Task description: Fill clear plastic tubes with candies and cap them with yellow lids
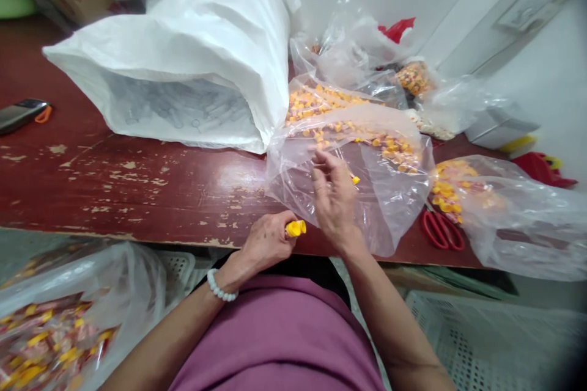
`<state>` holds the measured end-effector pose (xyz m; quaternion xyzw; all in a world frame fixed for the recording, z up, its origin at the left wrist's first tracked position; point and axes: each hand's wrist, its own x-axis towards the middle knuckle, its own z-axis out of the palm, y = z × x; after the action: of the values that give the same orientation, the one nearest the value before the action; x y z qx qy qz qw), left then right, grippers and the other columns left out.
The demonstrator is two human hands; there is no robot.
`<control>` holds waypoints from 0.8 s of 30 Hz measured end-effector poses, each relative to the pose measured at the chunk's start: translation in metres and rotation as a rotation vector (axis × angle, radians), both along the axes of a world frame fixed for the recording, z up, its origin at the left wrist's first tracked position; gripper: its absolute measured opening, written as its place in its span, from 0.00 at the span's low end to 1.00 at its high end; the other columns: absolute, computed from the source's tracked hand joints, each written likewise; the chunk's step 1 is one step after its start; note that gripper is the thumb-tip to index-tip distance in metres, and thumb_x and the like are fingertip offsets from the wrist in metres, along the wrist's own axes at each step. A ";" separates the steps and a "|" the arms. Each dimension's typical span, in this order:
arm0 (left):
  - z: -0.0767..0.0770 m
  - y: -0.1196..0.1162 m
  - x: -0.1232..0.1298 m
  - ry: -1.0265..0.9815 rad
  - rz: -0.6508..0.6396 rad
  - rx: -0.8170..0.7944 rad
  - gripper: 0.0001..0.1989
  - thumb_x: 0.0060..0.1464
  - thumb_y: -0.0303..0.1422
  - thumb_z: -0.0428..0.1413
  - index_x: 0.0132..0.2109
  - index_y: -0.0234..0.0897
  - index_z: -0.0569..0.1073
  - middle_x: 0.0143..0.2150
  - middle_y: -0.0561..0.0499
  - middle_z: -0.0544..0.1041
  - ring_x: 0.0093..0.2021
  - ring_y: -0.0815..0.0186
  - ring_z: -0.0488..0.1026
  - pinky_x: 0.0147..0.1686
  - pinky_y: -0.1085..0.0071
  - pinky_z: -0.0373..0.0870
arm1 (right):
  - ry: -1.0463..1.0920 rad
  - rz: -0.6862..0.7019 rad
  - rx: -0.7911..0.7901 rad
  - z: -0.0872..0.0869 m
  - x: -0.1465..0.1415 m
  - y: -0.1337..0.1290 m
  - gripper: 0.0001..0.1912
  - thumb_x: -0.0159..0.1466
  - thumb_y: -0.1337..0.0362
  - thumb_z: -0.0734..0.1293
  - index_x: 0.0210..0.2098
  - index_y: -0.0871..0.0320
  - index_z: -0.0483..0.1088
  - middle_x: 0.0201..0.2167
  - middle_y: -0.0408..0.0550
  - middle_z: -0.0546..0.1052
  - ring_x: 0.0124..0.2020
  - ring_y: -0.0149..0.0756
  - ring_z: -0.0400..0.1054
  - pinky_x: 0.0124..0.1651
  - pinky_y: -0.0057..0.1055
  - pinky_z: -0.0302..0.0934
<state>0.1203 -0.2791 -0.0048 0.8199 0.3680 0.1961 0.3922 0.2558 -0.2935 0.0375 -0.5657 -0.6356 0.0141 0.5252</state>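
Bag (389, 208) between sack (224, 43) and scissors (441, 230)

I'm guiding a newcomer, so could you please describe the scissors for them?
On the worn red table, go to the near edge, right of the person's right hand. The scissors lie there between a clear bag at that hand and a second bag farther right. Their looped, red-handled shape sets them apart from the see-through plastic and yellow pieces beside them.

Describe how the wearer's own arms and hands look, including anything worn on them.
The left hand and right hand wear no gloves, and no sleeve shows on either forearm. A bracelet of pale, round beads circles the left wrist; the right wrist shows no band. The top worn is mauve-purple.
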 end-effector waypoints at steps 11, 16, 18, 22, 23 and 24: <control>0.013 0.006 -0.009 -0.547 0.082 -1.001 0.12 0.48 0.40 0.58 0.31 0.35 0.68 0.18 0.58 0.63 0.18 0.73 0.59 0.18 0.77 0.56 | 0.314 0.119 -0.181 -0.004 0.004 0.003 0.19 0.69 0.56 0.54 0.56 0.53 0.60 0.50 0.50 0.70 0.47 0.36 0.67 0.49 0.38 0.62; 0.013 0.007 -0.012 -0.810 0.086 -1.215 0.09 0.43 0.31 0.61 0.33 0.33 0.72 0.25 0.54 0.70 0.25 0.72 0.67 0.28 0.75 0.65 | -0.299 0.449 -0.310 -0.005 0.000 -0.017 0.44 0.51 0.47 0.72 0.60 0.56 0.55 0.58 0.56 0.64 0.58 0.48 0.57 0.59 0.49 0.52; 0.011 0.004 -0.010 -0.839 0.119 -1.169 0.10 0.39 0.26 0.60 0.34 0.33 0.72 0.27 0.54 0.71 0.27 0.72 0.68 0.32 0.74 0.66 | -0.417 0.443 -0.331 -0.011 -0.011 -0.020 0.49 0.45 0.48 0.75 0.60 0.58 0.55 0.57 0.58 0.66 0.57 0.51 0.58 0.58 0.50 0.52; 0.005 -0.001 -0.012 -0.761 0.282 -1.061 0.12 0.35 0.21 0.57 0.33 0.34 0.72 0.26 0.56 0.70 0.30 0.70 0.67 0.33 0.74 0.65 | -0.400 0.415 -0.309 -0.027 -0.026 -0.019 0.43 0.46 0.56 0.76 0.56 0.61 0.59 0.53 0.59 0.69 0.53 0.49 0.62 0.54 0.45 0.58; 0.004 -0.001 -0.014 -0.736 0.297 -1.039 0.12 0.35 0.22 0.56 0.32 0.34 0.72 0.26 0.56 0.70 0.30 0.70 0.67 0.33 0.73 0.65 | -0.378 0.421 -0.280 -0.030 -0.028 -0.018 0.42 0.46 0.56 0.76 0.56 0.61 0.59 0.52 0.59 0.69 0.53 0.48 0.63 0.54 0.44 0.59; 0.003 -0.001 -0.015 -0.718 0.297 -1.016 0.12 0.35 0.22 0.56 0.33 0.34 0.72 0.27 0.56 0.70 0.30 0.69 0.67 0.33 0.73 0.65 | -0.361 0.431 -0.250 -0.034 -0.029 -0.017 0.41 0.47 0.57 0.75 0.56 0.61 0.59 0.51 0.59 0.70 0.52 0.47 0.64 0.54 0.43 0.59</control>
<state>0.1048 -0.2802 -0.0018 0.3553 0.3705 0.3121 0.7994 0.2270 -0.3110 0.0039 -0.4713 -0.8173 0.1029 0.3151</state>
